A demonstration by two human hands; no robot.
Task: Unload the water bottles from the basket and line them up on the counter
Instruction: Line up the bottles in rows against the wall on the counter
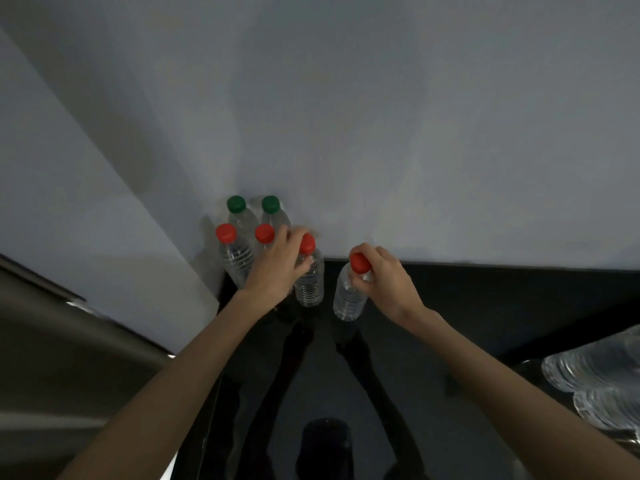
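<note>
Clear water bottles stand on the glossy black counter (485, 306) against the white wall. Two green-capped bottles (236, 204) (270, 204) are at the back. In front of them stand two red-capped bottles (226, 233) (264, 233). My left hand (277, 266) grips the neck of a third red-capped bottle (308, 282), upright on the counter. My right hand (379, 275) holds another red-capped bottle (349, 296) near its cap, slightly tilted, to the right of the others. More clear bottles (595, 379) lie blurred at the right edge; I cannot make out the basket around them.
A white wall panel juts out on the left beside the bottle group. A brushed metal surface (52, 358) fills the lower left. The counter reflects my arms.
</note>
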